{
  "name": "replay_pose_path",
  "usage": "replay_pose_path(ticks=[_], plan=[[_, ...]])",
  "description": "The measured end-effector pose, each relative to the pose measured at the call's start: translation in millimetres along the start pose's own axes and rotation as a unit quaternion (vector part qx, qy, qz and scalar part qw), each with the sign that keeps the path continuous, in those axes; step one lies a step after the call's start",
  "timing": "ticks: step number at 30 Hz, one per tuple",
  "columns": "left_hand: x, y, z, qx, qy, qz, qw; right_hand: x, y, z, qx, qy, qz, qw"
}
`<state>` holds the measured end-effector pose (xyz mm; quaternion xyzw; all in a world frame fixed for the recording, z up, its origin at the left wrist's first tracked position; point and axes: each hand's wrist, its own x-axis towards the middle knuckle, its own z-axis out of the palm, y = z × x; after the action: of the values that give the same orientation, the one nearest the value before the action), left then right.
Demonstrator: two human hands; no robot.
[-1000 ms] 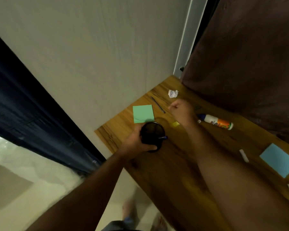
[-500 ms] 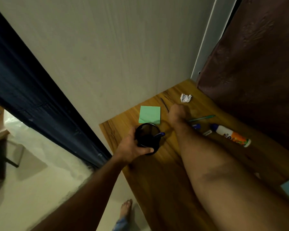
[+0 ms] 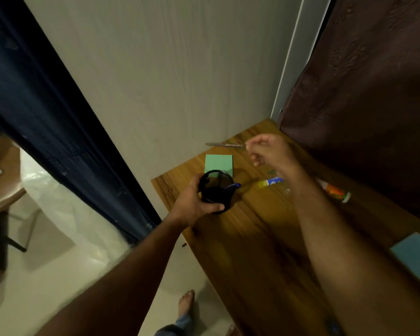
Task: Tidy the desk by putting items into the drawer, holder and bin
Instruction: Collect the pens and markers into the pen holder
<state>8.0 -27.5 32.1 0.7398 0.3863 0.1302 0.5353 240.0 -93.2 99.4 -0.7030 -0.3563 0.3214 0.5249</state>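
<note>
Left hand [image 3: 194,204] grips the black mesh holder [image 3: 215,189] at the desk [image 3: 257,238] corner — a blue pen [image 3: 232,186] leans out over its rim. Right hand [image 3: 269,151] is up beyond the holder, fingers curled, pinching one end of a thin grey pencil [image 3: 224,144] that sticks out level toward the wall. Green notepad [image 3: 218,162] lies flat just behind the holder. Highlighter [image 3: 270,182] to the holder's right — glue stick [image 3: 335,191] further right, blue notepad [image 3: 416,258] well apart at the desk's near edge.

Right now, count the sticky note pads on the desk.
2. A green pad lies just behind the black holder near the wall; a blue pad sits at the desk's right edge, partly cut off. The arms may hide more.
</note>
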Motion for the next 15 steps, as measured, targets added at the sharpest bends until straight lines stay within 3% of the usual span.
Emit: replay_pose_path(ticks=[4,7,15], plan=[[-3,5,-5,0.005,-0.007,0.016,1.0,-20,-40,-17,-0.085,-0.043,-0.082,0.992],[-1,11,-4,0.007,-0.036,0.035,0.999,-35,-43,-14,-0.195,-0.063,-0.096,0.974],[9,36,-7,0.042,-0.118,0.082,0.989,-74,-34,5,-0.317,0.005,-0.103,0.943]])
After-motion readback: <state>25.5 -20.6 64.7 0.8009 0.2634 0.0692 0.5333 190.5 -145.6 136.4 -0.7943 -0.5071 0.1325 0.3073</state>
